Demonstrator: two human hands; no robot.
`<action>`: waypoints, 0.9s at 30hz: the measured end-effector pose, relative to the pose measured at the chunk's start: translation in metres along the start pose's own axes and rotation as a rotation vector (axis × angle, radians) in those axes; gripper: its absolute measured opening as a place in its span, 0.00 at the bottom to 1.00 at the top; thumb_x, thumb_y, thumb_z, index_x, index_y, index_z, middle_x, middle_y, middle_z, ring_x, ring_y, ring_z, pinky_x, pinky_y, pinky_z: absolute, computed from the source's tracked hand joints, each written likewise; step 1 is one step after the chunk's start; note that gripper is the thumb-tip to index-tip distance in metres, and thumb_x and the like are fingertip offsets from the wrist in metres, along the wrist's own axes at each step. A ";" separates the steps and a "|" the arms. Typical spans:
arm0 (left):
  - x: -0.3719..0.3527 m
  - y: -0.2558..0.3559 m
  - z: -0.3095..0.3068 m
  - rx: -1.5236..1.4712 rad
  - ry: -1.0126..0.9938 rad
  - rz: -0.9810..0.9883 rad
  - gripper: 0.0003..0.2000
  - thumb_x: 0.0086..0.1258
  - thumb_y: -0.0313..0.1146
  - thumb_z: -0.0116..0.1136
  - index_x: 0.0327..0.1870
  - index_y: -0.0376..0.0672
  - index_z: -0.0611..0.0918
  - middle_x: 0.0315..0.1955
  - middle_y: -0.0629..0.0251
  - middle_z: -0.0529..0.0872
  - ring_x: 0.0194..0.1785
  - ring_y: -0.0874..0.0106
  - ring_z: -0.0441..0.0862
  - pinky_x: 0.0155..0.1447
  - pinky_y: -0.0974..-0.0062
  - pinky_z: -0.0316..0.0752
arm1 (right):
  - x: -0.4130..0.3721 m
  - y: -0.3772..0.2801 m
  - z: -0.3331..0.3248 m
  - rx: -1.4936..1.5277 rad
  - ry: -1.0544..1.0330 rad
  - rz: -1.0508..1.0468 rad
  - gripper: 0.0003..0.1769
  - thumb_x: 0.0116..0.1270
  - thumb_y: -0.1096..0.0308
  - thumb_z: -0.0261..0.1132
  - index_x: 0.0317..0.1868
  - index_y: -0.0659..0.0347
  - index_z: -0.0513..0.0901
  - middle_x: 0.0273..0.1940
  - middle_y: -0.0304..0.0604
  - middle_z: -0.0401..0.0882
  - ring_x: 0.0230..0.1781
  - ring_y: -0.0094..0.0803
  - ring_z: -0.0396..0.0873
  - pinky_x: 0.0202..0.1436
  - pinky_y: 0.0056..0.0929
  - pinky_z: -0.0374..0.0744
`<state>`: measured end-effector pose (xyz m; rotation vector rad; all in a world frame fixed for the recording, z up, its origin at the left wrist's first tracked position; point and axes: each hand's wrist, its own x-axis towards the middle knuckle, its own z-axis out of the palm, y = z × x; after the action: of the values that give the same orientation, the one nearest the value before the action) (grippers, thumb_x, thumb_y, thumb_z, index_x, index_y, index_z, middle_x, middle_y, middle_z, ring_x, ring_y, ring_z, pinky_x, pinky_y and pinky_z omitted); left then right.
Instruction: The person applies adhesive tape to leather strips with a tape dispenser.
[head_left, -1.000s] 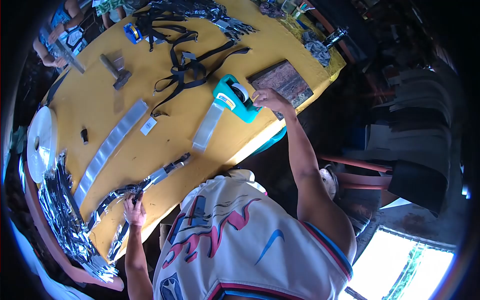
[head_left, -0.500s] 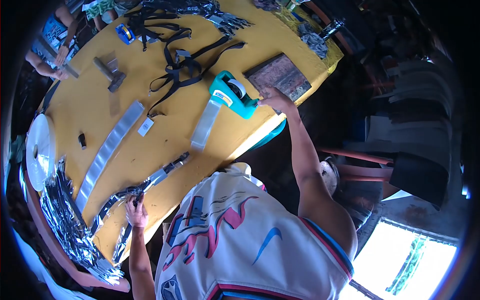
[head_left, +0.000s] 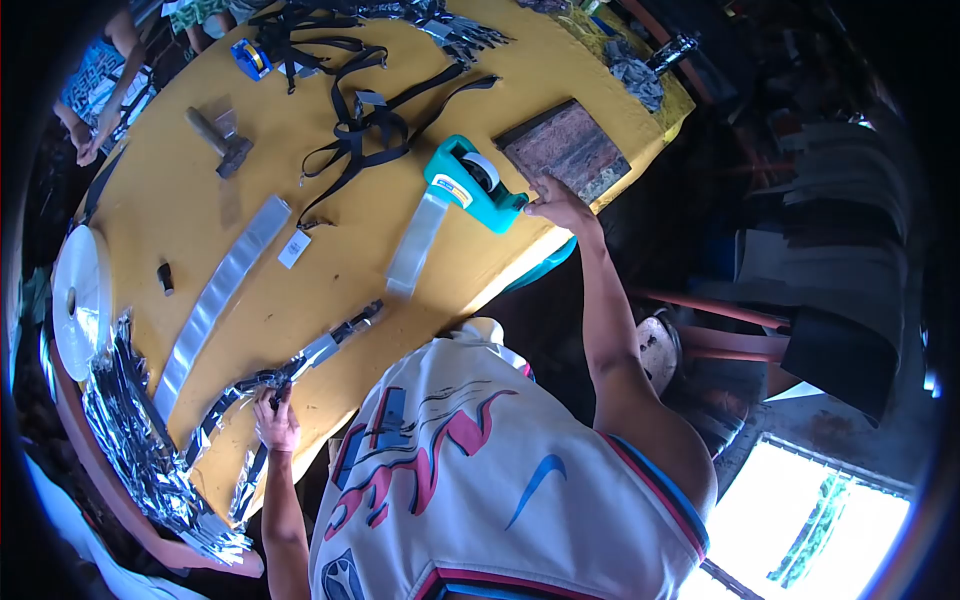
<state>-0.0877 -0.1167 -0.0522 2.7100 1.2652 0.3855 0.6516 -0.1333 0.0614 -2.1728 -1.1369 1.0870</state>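
My left hand [head_left: 277, 420] is closed on a bundled black strap [head_left: 270, 379] partly wrapped in clear plastic, near the table's front edge. The strap's wrapped end points up and right. At the cutter end of a teal tape dispenser [head_left: 470, 184], my right hand [head_left: 560, 204] has its fingers curled; what they pinch, if anything, is too small to make out. A white roll sits in the dispenser. Just beyond that hand lies a dark reddish slab [head_left: 566, 150]. A clear plastic strip [head_left: 416, 245] lies on the table by the dispenser.
The yellow table [head_left: 340, 250] carries black strap harnesses [head_left: 375, 130], a hammer [head_left: 222, 143], a long clear strip [head_left: 222, 300], a blue tape roll [head_left: 250, 60] and a white spool [head_left: 80, 302]. Shiny wrapped straps [head_left: 150, 460] hang at left. Another person's hands [head_left: 95, 140] are at upper left.
My hands keep nearly the same places on the strap and at the dispenser. At upper left, the other person's hands and arm have shifted, and the flat bar there no longer shows clearly.
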 end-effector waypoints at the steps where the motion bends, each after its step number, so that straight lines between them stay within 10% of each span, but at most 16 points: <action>1: 0.000 -0.001 0.001 -0.014 -0.006 -0.006 0.32 0.67 0.25 0.60 0.71 0.69 0.77 0.61 0.57 0.74 0.66 0.50 0.71 0.66 0.51 0.69 | -0.003 -0.005 0.002 -0.114 0.039 0.004 0.36 0.63 0.68 0.74 0.68 0.71 0.70 0.62 0.56 0.78 0.59 0.35 0.81 0.61 0.29 0.77; 15: 0.000 0.000 0.002 0.002 0.010 0.011 0.32 0.66 0.24 0.60 0.71 0.69 0.78 0.61 0.57 0.74 0.63 0.51 0.72 0.64 0.51 0.70 | 0.012 0.042 0.036 0.105 0.280 -0.030 0.37 0.60 0.71 0.74 0.68 0.72 0.71 0.54 0.56 0.83 0.53 0.35 0.84 0.56 0.32 0.79; 17: -0.002 -0.004 -0.001 -0.002 0.000 0.014 0.31 0.66 0.24 0.60 0.70 0.68 0.78 0.61 0.57 0.73 0.62 0.51 0.72 0.63 0.51 0.70 | 0.001 0.049 0.054 -0.453 0.255 0.124 0.32 0.59 0.72 0.75 0.64 0.71 0.76 0.45 0.48 0.85 0.42 0.33 0.85 0.46 0.32 0.81; 21: -0.010 0.001 -0.001 -0.025 -0.025 -0.024 0.30 0.67 0.25 0.59 0.70 0.65 0.78 0.60 0.56 0.73 0.62 0.50 0.71 0.64 0.50 0.69 | -0.051 0.029 0.065 0.457 0.075 0.271 0.23 0.62 0.68 0.76 0.55 0.68 0.83 0.34 0.36 0.83 0.23 0.18 0.73 0.24 0.20 0.69; 27: 0.002 0.004 -0.003 -0.064 0.028 0.014 0.32 0.61 0.25 0.61 0.69 0.61 0.79 0.59 0.55 0.74 0.63 0.51 0.72 0.64 0.50 0.68 | -0.107 -0.091 0.127 0.954 -0.134 0.122 0.10 0.68 0.71 0.72 0.48 0.66 0.87 0.36 0.33 0.85 0.24 0.14 0.69 0.27 0.15 0.65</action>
<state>-0.0840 -0.1175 -0.0481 2.6707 1.2202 0.4584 0.4685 -0.1671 0.0952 -1.4236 -0.3670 1.4483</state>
